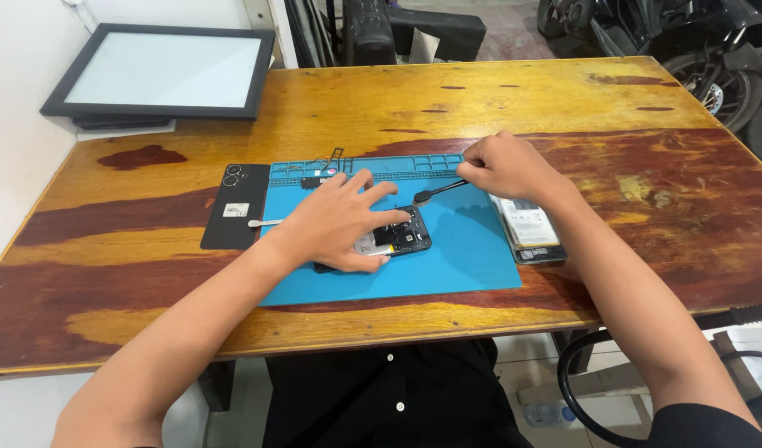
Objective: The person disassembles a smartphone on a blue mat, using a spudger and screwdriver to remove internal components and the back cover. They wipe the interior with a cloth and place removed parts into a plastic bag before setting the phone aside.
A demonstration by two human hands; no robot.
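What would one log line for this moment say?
left hand: pressing opened black phone | right hand: holding slim black tool | surface: blue rubber mat

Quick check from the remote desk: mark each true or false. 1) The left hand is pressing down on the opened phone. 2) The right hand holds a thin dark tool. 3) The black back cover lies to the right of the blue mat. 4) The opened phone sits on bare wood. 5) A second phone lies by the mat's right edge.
1) True: the left hand rests on the opened phone.
2) True: the right hand grips a thin dark tool.
3) False: the black back cover lies left of the blue mat.
4) False: it sits on the mat.
5) True: a second phone lies there.
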